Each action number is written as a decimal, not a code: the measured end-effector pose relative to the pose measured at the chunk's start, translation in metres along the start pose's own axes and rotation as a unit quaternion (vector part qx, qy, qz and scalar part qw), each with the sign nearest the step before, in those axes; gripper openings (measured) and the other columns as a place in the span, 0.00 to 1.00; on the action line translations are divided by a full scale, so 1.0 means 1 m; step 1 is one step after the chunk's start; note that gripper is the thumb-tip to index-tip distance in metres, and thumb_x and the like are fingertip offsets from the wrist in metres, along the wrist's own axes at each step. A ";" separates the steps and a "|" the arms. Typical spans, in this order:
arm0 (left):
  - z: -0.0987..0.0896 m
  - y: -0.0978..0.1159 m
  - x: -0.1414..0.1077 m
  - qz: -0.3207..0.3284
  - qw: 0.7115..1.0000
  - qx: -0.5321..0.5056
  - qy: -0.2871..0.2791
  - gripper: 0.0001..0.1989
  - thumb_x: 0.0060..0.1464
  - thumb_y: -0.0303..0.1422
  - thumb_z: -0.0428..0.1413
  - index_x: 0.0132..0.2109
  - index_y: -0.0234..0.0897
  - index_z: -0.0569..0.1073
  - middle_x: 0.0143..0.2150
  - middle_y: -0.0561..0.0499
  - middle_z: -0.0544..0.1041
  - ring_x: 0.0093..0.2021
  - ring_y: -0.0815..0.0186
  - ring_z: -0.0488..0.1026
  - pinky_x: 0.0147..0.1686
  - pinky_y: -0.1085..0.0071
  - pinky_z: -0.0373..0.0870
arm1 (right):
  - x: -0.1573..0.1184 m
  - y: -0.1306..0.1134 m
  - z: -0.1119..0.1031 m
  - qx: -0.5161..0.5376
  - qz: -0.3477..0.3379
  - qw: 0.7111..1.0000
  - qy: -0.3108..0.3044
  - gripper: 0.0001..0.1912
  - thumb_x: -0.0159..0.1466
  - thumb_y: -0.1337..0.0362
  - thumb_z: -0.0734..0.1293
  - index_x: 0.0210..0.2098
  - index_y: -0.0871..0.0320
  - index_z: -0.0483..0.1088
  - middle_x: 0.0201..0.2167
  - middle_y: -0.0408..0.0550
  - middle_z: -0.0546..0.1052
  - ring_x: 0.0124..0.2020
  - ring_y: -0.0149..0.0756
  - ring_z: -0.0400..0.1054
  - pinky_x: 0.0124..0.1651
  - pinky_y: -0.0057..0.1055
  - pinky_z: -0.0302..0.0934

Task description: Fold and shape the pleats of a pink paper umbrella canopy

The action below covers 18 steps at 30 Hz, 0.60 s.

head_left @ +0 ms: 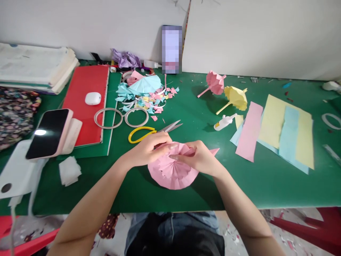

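Note:
A round pink pleated paper piece [174, 177] lies near the table's front edge, with a smaller ruffled pink layer at its centre. On its upper left side, my left hand [150, 149] is closed on the paper, thumb on top. My right hand [199, 156] pinches the ruffled layer from the right. A pink pointed strip [214, 152] sticks out beyond my right hand. Yellow-handled scissors [141, 135] lie partly open just behind my left hand. To the right rear stands a small white glue bottle [225, 122].
Paper scraps [151, 99] and tape rings [136, 117] lie behind. Pink [215, 82] and yellow paper umbrellas [236, 97] rest at the back right, near coloured sheets [271, 124]. Phones [49, 133] [172, 48] and a red folder [85, 85] are also in view.

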<state>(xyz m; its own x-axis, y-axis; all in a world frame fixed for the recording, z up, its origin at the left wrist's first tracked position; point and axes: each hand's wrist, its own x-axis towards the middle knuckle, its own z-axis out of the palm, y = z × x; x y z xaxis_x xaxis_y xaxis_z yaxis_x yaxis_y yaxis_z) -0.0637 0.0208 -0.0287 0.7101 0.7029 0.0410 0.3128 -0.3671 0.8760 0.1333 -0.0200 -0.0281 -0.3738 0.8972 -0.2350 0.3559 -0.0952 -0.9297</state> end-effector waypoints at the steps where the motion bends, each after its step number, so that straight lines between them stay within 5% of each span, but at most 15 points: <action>1: 0.000 0.000 0.000 -0.012 1.000 -0.008 -0.010 0.15 0.61 0.33 0.48 0.26 0.36 0.57 0.25 0.56 0.57 0.27 0.71 0.55 0.28 0.72 0.54 | 0.000 0.000 0.000 -0.004 -0.001 1.000 -0.002 0.20 0.55 0.54 0.70 0.19 0.60 0.61 0.18 0.36 0.49 0.20 0.24 0.42 0.20 0.25 0.38; 8: -0.002 -0.003 0.001 -0.073 0.993 -0.070 -0.069 0.18 0.61 0.35 0.47 0.25 0.37 0.52 0.24 0.58 0.49 0.24 0.72 0.49 0.24 0.71 0.47 | 0.004 0.003 -0.002 0.021 -0.018 0.999 -0.032 0.24 0.52 0.56 0.72 0.15 0.59 0.55 0.16 0.35 0.48 0.19 0.22 0.42 0.19 0.25 0.37; 13: 0.000 -0.006 0.001 -0.143 0.973 -0.145 -0.105 0.18 0.60 0.42 0.48 0.26 0.36 0.58 0.24 0.58 0.49 0.23 0.73 0.48 0.22 0.72 0.44 | 0.006 0.006 -0.002 0.055 -0.034 0.997 -0.039 0.18 0.52 0.59 0.73 0.17 0.62 0.63 0.15 0.35 0.53 0.18 0.21 0.45 0.19 0.24 0.41; 18: 0.004 -0.009 0.001 -0.198 0.953 -0.217 -0.077 0.14 0.56 0.43 0.52 0.32 0.35 0.67 0.25 0.56 0.59 0.26 0.72 0.59 0.24 0.75 0.53 | 0.008 0.007 -0.001 0.111 -0.056 0.992 -0.030 0.12 0.52 0.60 0.73 0.28 0.65 0.73 0.21 0.42 0.70 0.23 0.26 0.59 0.25 0.25 0.55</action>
<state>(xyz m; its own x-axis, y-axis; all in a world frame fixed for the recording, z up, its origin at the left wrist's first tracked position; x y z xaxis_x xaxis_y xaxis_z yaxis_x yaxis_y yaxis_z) -0.0629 0.0219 -0.0383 0.6846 0.6242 -0.3764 0.3099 0.2181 0.9254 0.1335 -0.0134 -0.0358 -0.4530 0.8811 -0.1360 0.1139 -0.0941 -0.9890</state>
